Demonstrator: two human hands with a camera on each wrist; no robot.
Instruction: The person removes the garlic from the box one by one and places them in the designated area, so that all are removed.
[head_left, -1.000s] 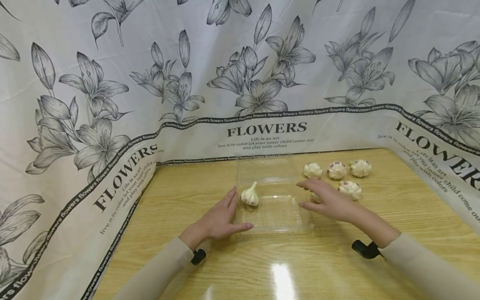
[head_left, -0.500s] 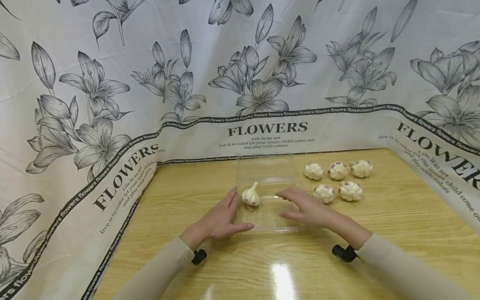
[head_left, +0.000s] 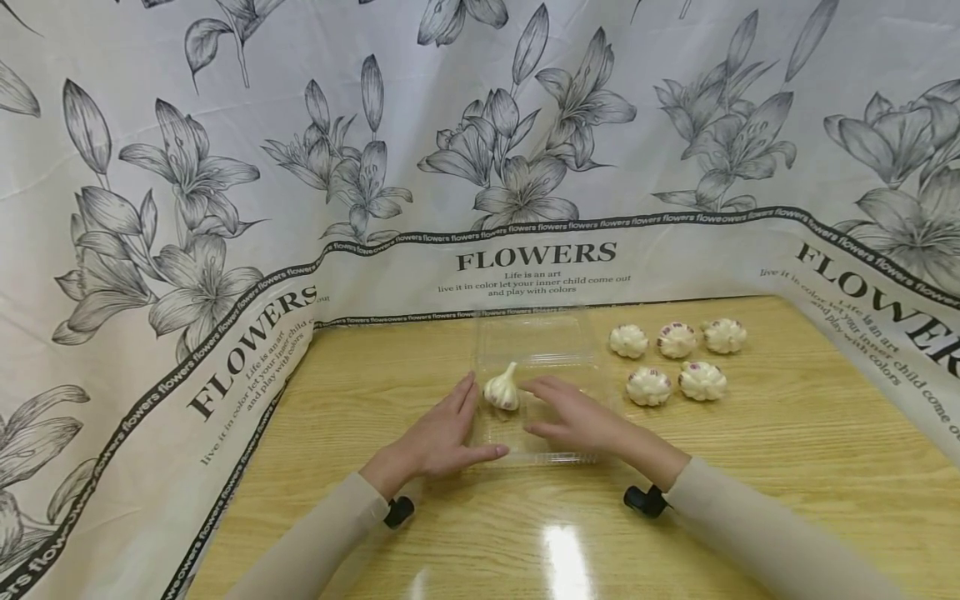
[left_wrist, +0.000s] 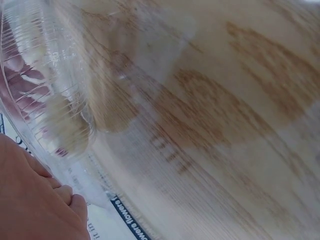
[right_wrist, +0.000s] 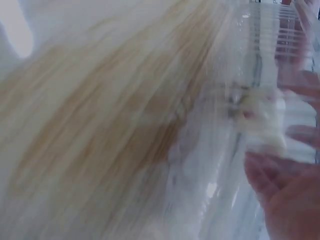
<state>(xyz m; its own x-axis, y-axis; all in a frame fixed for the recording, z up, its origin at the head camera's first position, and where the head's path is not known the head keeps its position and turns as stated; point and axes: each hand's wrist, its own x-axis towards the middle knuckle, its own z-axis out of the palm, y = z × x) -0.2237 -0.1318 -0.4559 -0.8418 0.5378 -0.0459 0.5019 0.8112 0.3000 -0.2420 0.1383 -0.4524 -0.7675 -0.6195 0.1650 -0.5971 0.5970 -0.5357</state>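
Note:
A clear plastic clamshell box (head_left: 555, 450) lies with its lid spread back on the wooden table. One garlic bulb (head_left: 501, 390) sits in its left part, stem pointing up. My left hand (head_left: 431, 442) rests along the box's left side, fingers straight and thumb at the front corner. Above the box's base, my right hand (head_left: 581, 421) reaches toward the garlic with thumb and fingers apart, holding nothing. In the right wrist view, the right-hand fingers (right_wrist: 280, 175) are beside the blurred bulb (right_wrist: 262, 117). The left wrist view shows the bulb (left_wrist: 65, 125) through the ribbed plastic.
Several more garlic bulbs (head_left: 702, 381) lie in two rows on the table (head_left: 750, 467), right of the box. A flower-printed cloth (head_left: 405, 279) hangs behind and at both sides, bounding the table.
My right hand has moved left from beside the loose bulbs, over the box, to near the garlic inside. Its passing uncovered a bulb at right. My left hand has stayed in place.

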